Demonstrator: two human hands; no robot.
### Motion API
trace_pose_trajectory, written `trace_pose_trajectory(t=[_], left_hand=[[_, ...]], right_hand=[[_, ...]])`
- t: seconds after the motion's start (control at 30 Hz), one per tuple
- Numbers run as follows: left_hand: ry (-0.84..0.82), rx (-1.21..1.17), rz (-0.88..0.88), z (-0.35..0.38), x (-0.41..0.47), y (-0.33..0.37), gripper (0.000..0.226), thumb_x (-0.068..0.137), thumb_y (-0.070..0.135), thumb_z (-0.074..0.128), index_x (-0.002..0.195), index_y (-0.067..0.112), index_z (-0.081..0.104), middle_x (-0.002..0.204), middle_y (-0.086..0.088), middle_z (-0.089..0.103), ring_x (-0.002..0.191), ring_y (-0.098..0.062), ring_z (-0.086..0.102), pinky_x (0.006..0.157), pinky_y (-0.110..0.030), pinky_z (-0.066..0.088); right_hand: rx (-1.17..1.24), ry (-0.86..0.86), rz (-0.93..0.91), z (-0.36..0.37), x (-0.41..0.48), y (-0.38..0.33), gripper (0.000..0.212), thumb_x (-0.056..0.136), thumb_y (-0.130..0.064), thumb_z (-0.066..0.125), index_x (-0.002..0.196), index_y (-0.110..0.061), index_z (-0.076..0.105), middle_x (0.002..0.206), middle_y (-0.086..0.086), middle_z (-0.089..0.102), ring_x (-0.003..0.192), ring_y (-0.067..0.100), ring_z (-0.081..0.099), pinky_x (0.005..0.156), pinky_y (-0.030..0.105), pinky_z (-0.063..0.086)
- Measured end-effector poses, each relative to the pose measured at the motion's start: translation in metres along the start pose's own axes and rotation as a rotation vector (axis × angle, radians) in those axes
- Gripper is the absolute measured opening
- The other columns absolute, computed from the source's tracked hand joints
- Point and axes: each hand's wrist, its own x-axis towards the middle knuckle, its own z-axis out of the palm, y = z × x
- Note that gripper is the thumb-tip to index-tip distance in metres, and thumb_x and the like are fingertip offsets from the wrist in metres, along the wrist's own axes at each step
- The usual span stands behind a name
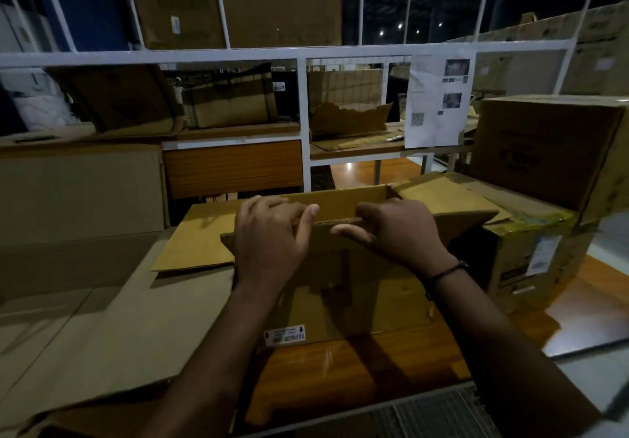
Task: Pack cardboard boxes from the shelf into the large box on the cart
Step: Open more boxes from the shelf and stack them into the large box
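The brown corrugated cardboard box (357, 301) stands open, centre, on the glossy orange wooden shelf board (340, 362). Probably empty, though it's dim: light, stiff walls, floppy flaps. My left hand (269, 236) and right hand (398, 233) pinch its near flap, side by side; I'd grip the side walls.

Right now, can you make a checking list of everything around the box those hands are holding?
Surface: glossy wooden top; the open box stands on it.
Job's things: open box, side flaps spread outward; shelf boxes above.
Clutter: flattened cardboard at left; labelled box and big box at right.
Hands: left hand and right hand both grip the open box's near flap, fingers curled over its edge.
Cables: nothing seen.
Surroundings: white shelf frame with a printed sheet hanging on it; dim hall, ceiling lights.
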Motion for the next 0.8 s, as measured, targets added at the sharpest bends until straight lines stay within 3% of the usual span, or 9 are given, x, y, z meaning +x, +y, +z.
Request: trace_pose_trajectory(t=[0.1, 0.17, 0.23, 0.37, 0.5, 0.57, 0.63, 0.7, 0.8], left_hand=[[0.084, -0.003, 0.01, 0.012, -0.007, -0.007, 0.035, 0.103, 0.045, 0.049, 0.116, 0.024, 0.073, 0.122, -0.001, 0.072, 0.127, -0.025, 0.056, 0.115, -0.05, 0.029], [0.063, 0.083, -0.021, 0.02, -0.012, -0.01, 0.051, 0.102, 0.05, 0.044, 0.147, 0.027, 0.054, 0.16, -0.01, 0.042, 0.149, -0.032, 0.033, 0.122, -0.054, 0.02], [0.012, 0.159, -0.078, 0.028, -0.016, -0.014, 0.074, 0.098, 0.05, 0.05, 0.163, 0.025, 0.024, 0.171, -0.018, 0.005, 0.157, -0.038, 0.008, 0.124, -0.059, 0.011], [-0.135, 0.257, -0.137, 0.046, -0.026, -0.02, 0.1, 0.095, 0.051, 0.06, 0.165, 0.026, -0.007, 0.168, -0.017, -0.022, 0.155, -0.039, -0.019, 0.125, -0.059, -0.002], [-0.369, 0.208, -0.24, 0.066, -0.041, -0.026, 0.097, 0.099, 0.056, 0.052, 0.162, 0.032, -0.017, 0.16, -0.009, -0.043, 0.149, -0.039, -0.035, 0.122, -0.053, -0.013], [-0.524, 0.239, -0.29, 0.076, -0.054, -0.034, 0.094, 0.1, 0.062, 0.046, 0.161, 0.032, -0.017, 0.161, -0.009, -0.041, 0.148, -0.04, -0.035, 0.123, -0.055, -0.013], [-0.6, 0.292, -0.271, 0.082, -0.067, -0.041, 0.09, 0.099, 0.065, 0.043, 0.163, 0.031, -0.01, 0.17, -0.008, -0.022, 0.153, -0.04, -0.023, 0.125, -0.056, -0.01], [-0.572, 0.308, -0.231, 0.084, -0.076, -0.045, 0.085, 0.098, 0.065, 0.046, 0.164, 0.033, 0.003, 0.172, -0.003, 0.002, 0.157, -0.035, -0.008, 0.125, -0.055, -0.008], [-0.505, 0.3, -0.215, 0.09, -0.08, -0.048, 0.081, 0.094, 0.063, 0.055, 0.161, 0.034, 0.02, 0.168, -0.002, 0.02, 0.156, -0.034, 0.007, 0.124, -0.055, -0.007]], right_hand=[[-0.016, 0.166, -0.018, 0.01, 0.003, 0.004, 0.067, 0.093, -0.083, 0.032, 0.082, -0.024, 0.062, 0.07, -0.005, 0.068, 0.066, 0.015, 0.063, 0.076, 0.036, 0.05], [-0.036, 0.17, -0.004, 0.011, 0.009, 0.002, 0.062, 0.096, -0.079, 0.032, 0.096, -0.025, 0.061, 0.09, -0.002, 0.074, 0.089, 0.022, 0.066, 0.091, 0.043, 0.043], [-0.035, 0.113, 0.05, 0.018, 0.016, 0.001, 0.055, 0.101, -0.072, 0.033, 0.116, -0.025, 0.057, 0.113, 0.002, 0.069, 0.112, 0.027, 0.059, 0.105, 0.05, 0.036], [-0.049, 0.073, 0.098, 0.043, 0.022, 0.006, 0.062, 0.105, -0.059, 0.033, 0.156, -0.023, 0.031, 0.155, 0.01, 0.038, 0.149, 0.034, 0.028, 0.125, 0.057, 0.007], [0.014, -0.101, 0.155, 0.067, 0.021, 0.006, 0.077, 0.103, -0.062, 0.024, 0.165, -0.026, -0.003, 0.172, 0.008, -0.009, 0.157, 0.034, -0.013, 0.124, 0.059, -0.01], [0.045, -0.294, 0.182, 0.085, 0.009, 0.001, 0.074, 0.102, -0.067, 0.017, 0.164, -0.03, 0.001, 0.172, 0.005, -0.01, 0.158, 0.032, -0.011, 0.124, 0.06, -0.008], [0.1, -0.414, 0.199, 0.102, -0.01, -0.003, 0.071, 0.101, -0.07, 0.013, 0.161, -0.031, 0.021, 0.171, 0.004, 0.016, 0.157, 0.029, 0.011, 0.125, 0.059, 0.005], [0.117, -0.372, 0.204, 0.111, -0.023, -0.005, 0.072, 0.1, -0.071, 0.009, 0.151, -0.033, 0.04, 0.159, -0.001, 0.042, 0.147, 0.023, 0.034, 0.121, 0.056, 0.02], [0.106, -0.276, 0.212, 0.117, -0.027, -0.005, 0.073, 0.099, -0.071, 0.007, 0.144, -0.033, 0.05, 0.148, -0.003, 0.054, 0.138, 0.022, 0.044, 0.115, 0.054, 0.028]])
